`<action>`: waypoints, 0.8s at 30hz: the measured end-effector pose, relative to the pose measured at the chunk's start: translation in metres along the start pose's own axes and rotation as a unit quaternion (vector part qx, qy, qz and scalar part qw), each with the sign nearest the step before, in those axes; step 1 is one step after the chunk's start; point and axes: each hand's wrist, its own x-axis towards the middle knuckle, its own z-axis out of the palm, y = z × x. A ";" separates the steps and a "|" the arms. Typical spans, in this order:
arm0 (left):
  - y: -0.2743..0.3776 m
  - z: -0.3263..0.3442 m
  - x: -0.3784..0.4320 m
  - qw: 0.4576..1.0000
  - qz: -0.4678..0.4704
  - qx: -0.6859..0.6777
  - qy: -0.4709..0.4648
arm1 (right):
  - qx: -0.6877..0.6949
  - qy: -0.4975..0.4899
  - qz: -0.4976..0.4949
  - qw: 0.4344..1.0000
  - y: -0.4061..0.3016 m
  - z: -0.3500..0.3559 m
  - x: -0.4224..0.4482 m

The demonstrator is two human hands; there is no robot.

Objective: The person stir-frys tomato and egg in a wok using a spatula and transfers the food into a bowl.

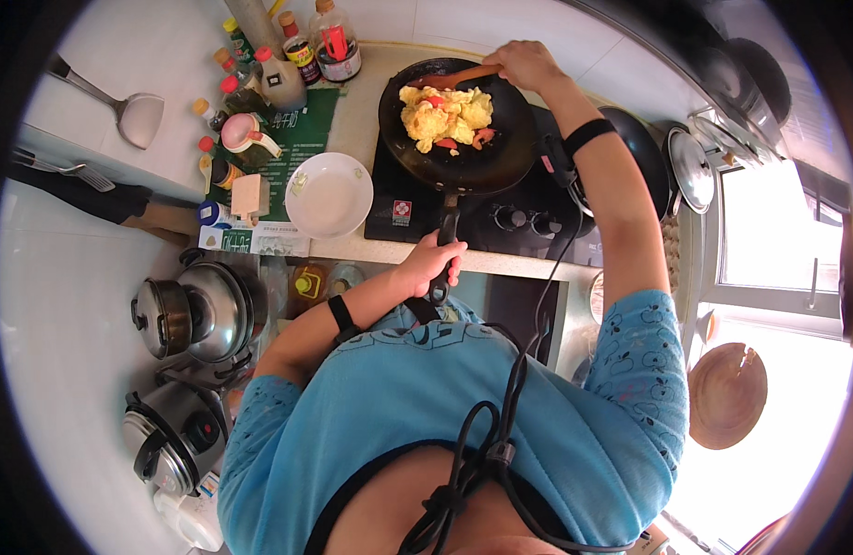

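My left hand (pixel 433 265) is closed around the black handle of a frying pan (pixel 499 163) that stands over a black glass cooktop (pixel 426 218). With my right hand (pixel 527 66), at the pan's far rim, I grip a wooden spatula (pixel 454 78). Its blade lies at the upper left inside the pan, partly behind the food. Scrambled eggs (pixel 433 121) with red pieces, which look like tomato, are heaped in the pan's far left part. Left of the cooktop, a white bowl (pixel 329 195) sits on the counter, partly over a green printed sheet, with no food visible in it.
Seasoning bottles (pixel 284 80) and a pink-lidded jar (pixel 240 133) crowd the counter at the left. A second dark pan (pixel 638 156) and a metal lid (pixel 690 168) are at the right. A black cable (pixel 548 284) hangs near my right arm. Pots (pixel 218 312) stand at lower left.
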 end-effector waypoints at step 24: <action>-0.002 0.000 0.008 1.000 0.003 -0.021 0.003 | 0.213 -0.021 0.065 0.975 -0.030 0.018 -0.089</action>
